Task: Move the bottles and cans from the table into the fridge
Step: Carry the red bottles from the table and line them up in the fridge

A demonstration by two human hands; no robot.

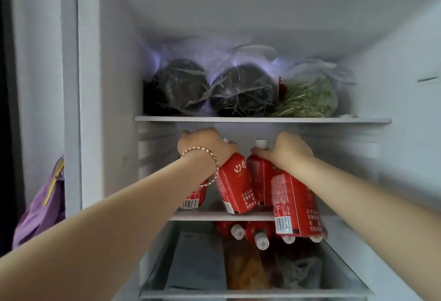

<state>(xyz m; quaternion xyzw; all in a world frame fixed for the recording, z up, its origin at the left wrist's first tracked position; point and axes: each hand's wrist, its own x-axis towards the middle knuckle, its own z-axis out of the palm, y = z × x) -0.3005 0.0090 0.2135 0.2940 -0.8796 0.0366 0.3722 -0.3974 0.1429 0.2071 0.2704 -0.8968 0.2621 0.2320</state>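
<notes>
A: How far along?

B: Both the left hand [205,144] and right hand [286,151] clasp red-labelled bottles [236,183] on the middle fridge shelf [222,216]; more lie below [260,235].

A: What's left?

B: The table is out of view, so I can't tell.

The left hand [205,145] hides the caps of 2 red bottles [235,183], and the drawer [250,293] contents below are blurred.

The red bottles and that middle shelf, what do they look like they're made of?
Red bottles: probably plastic, with glossy printed wrap labels and white screw caps. Middle shelf: apparently clear glass with a white edge trim; the bottles below show through it, though it could be clear plastic.
</notes>
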